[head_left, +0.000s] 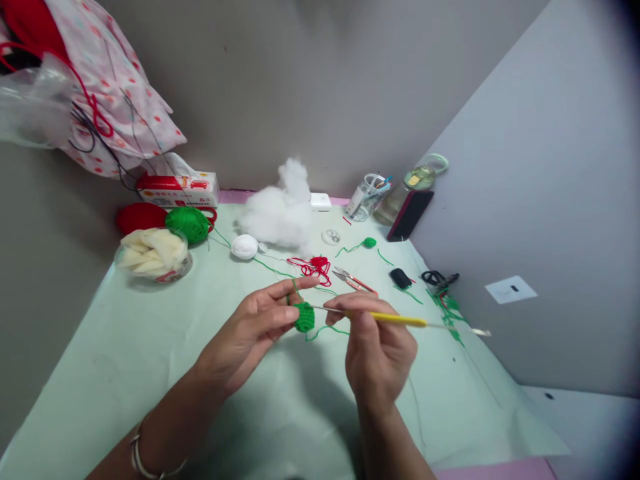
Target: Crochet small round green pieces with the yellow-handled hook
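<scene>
Between the thumb and fingers of my left hand (253, 333) is a small round green crochet piece (305, 317). Green yarn runs over the raised index finger and back toward a green yarn ball (187, 225). My right hand (380, 350) grips a crochet hook (400, 319) with a yellow handle, much like a pen. The hook's thin metal tip points left and meets the top edge of the piece; whether it passes through a stitch I cannot tell. A loose green tail hangs below the piece and trails right.
Beyond my hands lie thread snips (356, 280), tangled red yarn (316, 265), a white yarn ball (245, 247) and fluffy stuffing (280, 210). A tub (155, 257) stands left. A pen cup (367, 198), bottle (400, 197) and phone (410, 215) stand back right, against the wall.
</scene>
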Demonstrator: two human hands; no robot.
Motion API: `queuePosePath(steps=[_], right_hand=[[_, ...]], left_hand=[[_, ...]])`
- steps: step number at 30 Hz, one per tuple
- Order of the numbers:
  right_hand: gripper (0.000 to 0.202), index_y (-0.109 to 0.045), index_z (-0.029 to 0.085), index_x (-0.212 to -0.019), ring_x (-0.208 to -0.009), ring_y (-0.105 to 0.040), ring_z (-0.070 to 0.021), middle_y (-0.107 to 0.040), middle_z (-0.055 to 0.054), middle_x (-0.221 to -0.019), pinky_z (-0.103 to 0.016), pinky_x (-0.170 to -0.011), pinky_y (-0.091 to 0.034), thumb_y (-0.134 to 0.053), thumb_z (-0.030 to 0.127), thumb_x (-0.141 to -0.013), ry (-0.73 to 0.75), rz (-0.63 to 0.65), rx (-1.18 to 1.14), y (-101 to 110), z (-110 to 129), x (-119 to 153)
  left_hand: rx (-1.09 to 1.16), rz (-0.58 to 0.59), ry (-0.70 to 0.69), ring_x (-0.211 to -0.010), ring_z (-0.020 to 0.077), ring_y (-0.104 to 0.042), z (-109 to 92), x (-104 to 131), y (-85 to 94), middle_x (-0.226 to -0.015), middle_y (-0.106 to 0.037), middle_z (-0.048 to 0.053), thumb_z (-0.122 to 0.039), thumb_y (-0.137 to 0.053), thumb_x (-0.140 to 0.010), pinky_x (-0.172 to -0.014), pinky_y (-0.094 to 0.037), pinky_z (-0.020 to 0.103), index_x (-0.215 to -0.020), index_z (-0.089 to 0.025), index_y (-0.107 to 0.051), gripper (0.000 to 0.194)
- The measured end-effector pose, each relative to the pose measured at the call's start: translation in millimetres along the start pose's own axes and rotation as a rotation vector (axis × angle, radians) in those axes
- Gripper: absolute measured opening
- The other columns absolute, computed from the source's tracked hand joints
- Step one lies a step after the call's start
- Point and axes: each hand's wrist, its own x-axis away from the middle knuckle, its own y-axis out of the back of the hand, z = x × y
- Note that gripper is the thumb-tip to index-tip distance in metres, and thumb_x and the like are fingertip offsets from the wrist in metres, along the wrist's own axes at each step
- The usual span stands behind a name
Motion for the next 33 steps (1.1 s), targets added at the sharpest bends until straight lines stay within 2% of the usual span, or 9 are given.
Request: queuePosePath(steps=[3,8,11,16,18,21,24,27,33], right_hand=[[0.021,-0.076,0.022,-0.094,-0.063,-0.067,-0.0160,-0.075,-0.004,-0.082,-0.031,-0.057,-0.057,-0.060,0.032,-0.103,-0.172,-0.019,-0.192,0.7,0.4,-4.2],[0.020,-0.075,0.022,-0.095,-0.071,-0.069,-0.0173,-0.073,-0.004,-0.085,-0.032,-0.065,-0.059,-0.065,0.038,-0.100,-0.296,0.030,-0.219,-0.9,-3.5,1.9],[0.022,-0.075,0.022,-0.093,-0.066,-0.066,-0.0160,-0.072,-0.004,-0.082,-0.031,-0.060,-0.056,-0.066,0.041,-0.099,-0.313,0.019,-0.244,-0.8,-3.8,0.8],[0.024,-0.072,0.021,-0.083,-0.054,-0.055,-0.0118,-0.066,-0.001,-0.071,-0.025,-0.049,-0.048,-0.069,0.042,-0.096,-0.399,0.001,-0.345,2.5,-2.0,-10.3],[0.023,-0.072,0.022,-0.083,-0.053,-0.053,-0.0113,-0.063,0.000,-0.069,-0.023,-0.046,-0.044,-0.068,0.040,-0.097,-0.439,0.015,-0.401,3.0,-1.8,-11.9],[0.021,-0.074,0.024,-0.088,-0.059,-0.059,-0.0130,-0.068,0.000,-0.074,-0.025,-0.051,-0.049,-0.065,0.040,-0.100,-0.370,0.065,-0.390,1.1,-1.2,-9.0],[0.016,-0.079,0.027,-0.098,-0.083,-0.070,-0.0197,-0.077,-0.004,-0.089,-0.035,-0.074,-0.059,-0.064,0.034,-0.101,-0.143,0.102,-0.126,-1.8,0.6,-3.8],[0.017,-0.080,0.028,-0.104,-0.092,-0.071,-0.0212,-0.080,-0.005,-0.094,-0.037,-0.081,-0.057,-0.064,0.027,-0.102,-0.007,0.096,0.038,-1.9,1.0,-0.8],[0.016,-0.079,0.028,-0.099,-0.073,-0.065,-0.0136,-0.076,-0.001,-0.089,-0.028,-0.067,-0.053,-0.064,0.032,-0.102,-0.265,0.018,-0.252,3.0,-6.8,-0.9]], left_hand=[[-0.117,-0.025,-0.070,-0.090,0.0181,-0.058,-0.4,1.7,1.0,-0.091,-0.064,0.002,-0.029,-0.080,-0.086,-0.087,-0.046,0.029,-0.124,-0.024,-0.079,0.038],[-0.128,-0.040,-0.089,-0.098,0.0208,-0.064,6.1,5.2,-7.5,-0.095,-0.061,-0.001,-0.026,-0.080,-0.087,-0.100,-0.048,0.037,-0.132,-0.033,-0.073,0.046],[-0.117,-0.043,-0.079,-0.093,0.0177,-0.062,5.6,4.5,-9.3,-0.092,-0.061,-0.001,-0.025,-0.081,-0.086,-0.094,-0.047,0.032,-0.133,-0.034,-0.073,0.048],[0.003,0.142,-0.005,-0.077,0.0151,-0.050,0.3,3.2,-2.8,-0.085,-0.061,0.001,-0.030,-0.075,-0.081,-0.076,-0.044,0.027,-0.129,-0.022,-0.076,0.049],[0.024,0.160,0.003,-0.076,0.0151,-0.051,0.9,3.8,-2.1,-0.084,-0.062,0.002,-0.031,-0.074,-0.082,-0.075,-0.044,0.027,-0.127,-0.020,-0.077,0.046],[-0.078,0.070,-0.053,-0.089,0.0173,-0.059,5.0,5.4,-5.7,-0.090,-0.064,0.001,-0.028,-0.078,-0.085,-0.089,-0.046,0.028,-0.129,-0.028,-0.076,0.043],[-0.215,-0.030,-0.126,-0.111,0.0219,-0.061,8.1,6.6,-10.2,-0.105,-0.069,0.001,-0.024,-0.082,-0.086,-0.103,-0.044,0.033,-0.132,-0.036,-0.072,0.048],[-0.282,-0.054,-0.133,-0.109,0.0218,-0.062,6.5,7.6,-9.9,-0.107,-0.070,0.002,-0.029,-0.081,-0.089,-0.102,-0.047,0.034,-0.134,-0.035,-0.072,0.046],[-0.242,-0.004,-0.093,-0.095,0.0152,-0.062,0.9,7.6,-1.9,-0.100,-0.065,-0.001,-0.030,-0.080,-0.090,-0.090,-0.051,0.025,-0.132,-0.038,-0.073,0.043]])
